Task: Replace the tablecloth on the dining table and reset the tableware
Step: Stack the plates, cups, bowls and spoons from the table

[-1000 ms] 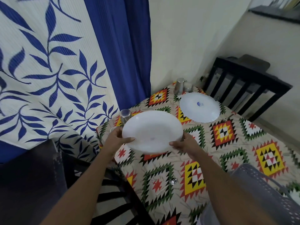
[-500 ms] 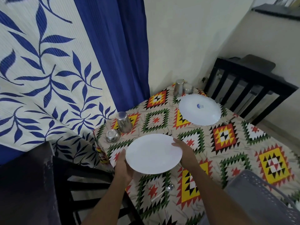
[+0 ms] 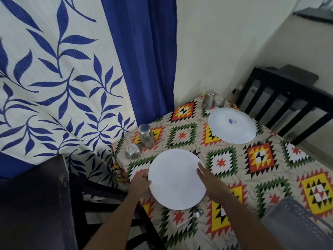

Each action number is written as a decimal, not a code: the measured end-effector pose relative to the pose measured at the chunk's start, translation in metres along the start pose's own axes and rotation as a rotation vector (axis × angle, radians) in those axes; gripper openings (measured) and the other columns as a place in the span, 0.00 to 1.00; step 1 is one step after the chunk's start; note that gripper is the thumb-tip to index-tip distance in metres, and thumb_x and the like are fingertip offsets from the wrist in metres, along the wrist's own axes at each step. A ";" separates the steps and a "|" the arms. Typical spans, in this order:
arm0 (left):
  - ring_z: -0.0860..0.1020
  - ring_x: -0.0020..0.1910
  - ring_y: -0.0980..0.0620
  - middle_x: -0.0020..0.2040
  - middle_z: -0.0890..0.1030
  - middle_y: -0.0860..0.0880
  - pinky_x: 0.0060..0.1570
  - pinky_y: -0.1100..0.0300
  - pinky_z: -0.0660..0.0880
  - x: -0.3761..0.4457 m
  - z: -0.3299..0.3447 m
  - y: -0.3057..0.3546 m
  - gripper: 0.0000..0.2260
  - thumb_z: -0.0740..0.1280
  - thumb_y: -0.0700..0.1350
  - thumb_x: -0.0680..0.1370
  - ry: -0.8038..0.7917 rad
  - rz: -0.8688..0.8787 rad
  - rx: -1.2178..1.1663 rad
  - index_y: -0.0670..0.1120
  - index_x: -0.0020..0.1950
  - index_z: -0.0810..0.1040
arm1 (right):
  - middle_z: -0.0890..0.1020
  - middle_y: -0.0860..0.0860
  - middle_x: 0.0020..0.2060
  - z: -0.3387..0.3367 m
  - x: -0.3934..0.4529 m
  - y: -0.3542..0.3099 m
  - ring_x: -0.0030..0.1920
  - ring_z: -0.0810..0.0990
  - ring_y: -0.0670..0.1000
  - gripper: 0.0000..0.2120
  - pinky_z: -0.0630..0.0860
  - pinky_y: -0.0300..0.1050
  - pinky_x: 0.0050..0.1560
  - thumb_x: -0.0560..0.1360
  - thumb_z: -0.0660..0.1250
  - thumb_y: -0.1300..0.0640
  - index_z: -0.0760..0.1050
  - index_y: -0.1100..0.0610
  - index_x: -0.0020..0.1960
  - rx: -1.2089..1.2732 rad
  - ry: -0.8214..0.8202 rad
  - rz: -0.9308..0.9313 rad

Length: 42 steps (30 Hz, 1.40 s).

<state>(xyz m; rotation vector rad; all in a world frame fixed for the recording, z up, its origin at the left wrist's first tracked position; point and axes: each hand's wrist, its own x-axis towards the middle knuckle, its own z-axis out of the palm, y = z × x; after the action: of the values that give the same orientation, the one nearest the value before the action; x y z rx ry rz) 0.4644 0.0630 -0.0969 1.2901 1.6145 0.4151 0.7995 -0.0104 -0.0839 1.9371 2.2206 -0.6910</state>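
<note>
I hold a plain white plate low over the near left corner of the table, which is covered by a patterned tablecloth. My left hand pinches the plate's left rim. My right hand holds the right rim, fingers laid along the top. A second white plate lies face down at the far side. An upturned steel tumbler and a small steel bowl stand just beyond the held plate. Another tumbler and bowl sit at the far corner.
A spoon lies on the cloth, partly under the plate's near edge. A grey perforated basket sits at the lower right. A black chair stands at the far right, a dark chair at the near left. Blue curtains hang beside the table.
Both hands have lowered the white plate from chest height to just above the cloth and drawn it nearer. The tumbler and bowl behind it have come into view.
</note>
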 end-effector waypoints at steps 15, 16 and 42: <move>0.79 0.56 0.44 0.57 0.82 0.44 0.54 0.53 0.77 -0.005 -0.008 0.024 0.12 0.68 0.42 0.79 -0.204 -0.125 -0.091 0.40 0.61 0.80 | 0.79 0.48 0.41 0.033 -0.076 -0.080 0.41 0.80 0.50 0.11 0.76 0.45 0.38 0.74 0.69 0.44 0.73 0.50 0.48 0.581 0.234 0.700; 0.79 0.58 0.43 0.60 0.81 0.43 0.56 0.52 0.76 -0.001 -0.009 0.024 0.14 0.69 0.42 0.79 -0.228 -0.132 -0.060 0.39 0.64 0.79 | 0.79 0.47 0.40 0.037 -0.080 -0.084 0.40 0.80 0.49 0.12 0.75 0.45 0.36 0.74 0.70 0.44 0.73 0.50 0.49 0.593 0.243 0.675; 0.76 0.58 0.44 0.59 0.77 0.43 0.56 0.51 0.77 0.009 -0.009 0.022 0.12 0.66 0.39 0.78 -0.313 -0.082 0.148 0.40 0.62 0.74 | 0.85 0.53 0.37 0.000 -0.024 -0.094 0.36 0.85 0.53 0.04 0.85 0.51 0.42 0.75 0.71 0.60 0.82 0.59 0.42 0.719 0.267 0.689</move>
<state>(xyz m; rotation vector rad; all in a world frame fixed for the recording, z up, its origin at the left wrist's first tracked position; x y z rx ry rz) 0.4690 0.0821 -0.0808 1.3206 1.4455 0.0388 0.7135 -0.0393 -0.0505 3.0327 1.2752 -1.2535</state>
